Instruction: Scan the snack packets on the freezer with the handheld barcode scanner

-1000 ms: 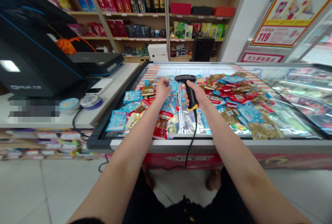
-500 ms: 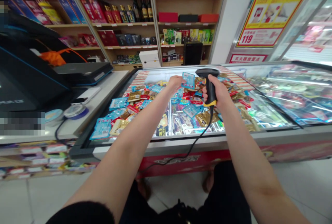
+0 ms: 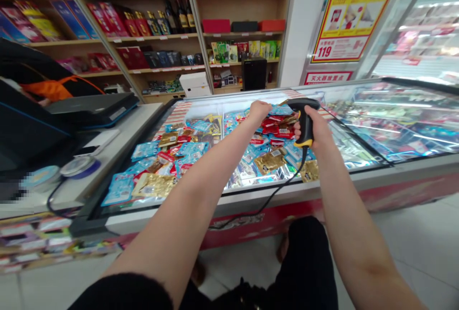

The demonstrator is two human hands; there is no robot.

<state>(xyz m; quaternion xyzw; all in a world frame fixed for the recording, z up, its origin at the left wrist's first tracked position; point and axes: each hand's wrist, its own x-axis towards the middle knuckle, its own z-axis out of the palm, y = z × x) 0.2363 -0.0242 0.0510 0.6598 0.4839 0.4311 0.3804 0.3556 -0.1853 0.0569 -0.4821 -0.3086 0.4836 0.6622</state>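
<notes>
My right hand (image 3: 320, 127) is wrapped round the handle of a black and yellow barcode scanner (image 3: 305, 126), its head level over the heap. A black cord runs from the handle's base down across the freezer's front edge. Just left of the scanner, my left hand (image 3: 260, 108) pinches the edge of a blue snack packet (image 3: 281, 110), which lies nearly flat in view, close to the scanner head. Below both hands, many blue, red and gold snack packets (image 3: 270, 161) are strewn over the glass top of a chest freezer (image 3: 222, 206).
A counter (image 3: 118, 143) on the left bears a dark machine (image 3: 91, 108), a phone-like white slab (image 3: 96, 142) and a round tub (image 3: 80, 167). Shelves (image 3: 154, 35) of boxes and bottles stand behind the freezer. A fire-safety poster (image 3: 358, 13) hangs at the right.
The view has swung slightly right. My left hand has moved right over the packets, and the blue packet has tipped from upright to nearly flat beside the scanner. My right hand keeps its grip.
</notes>
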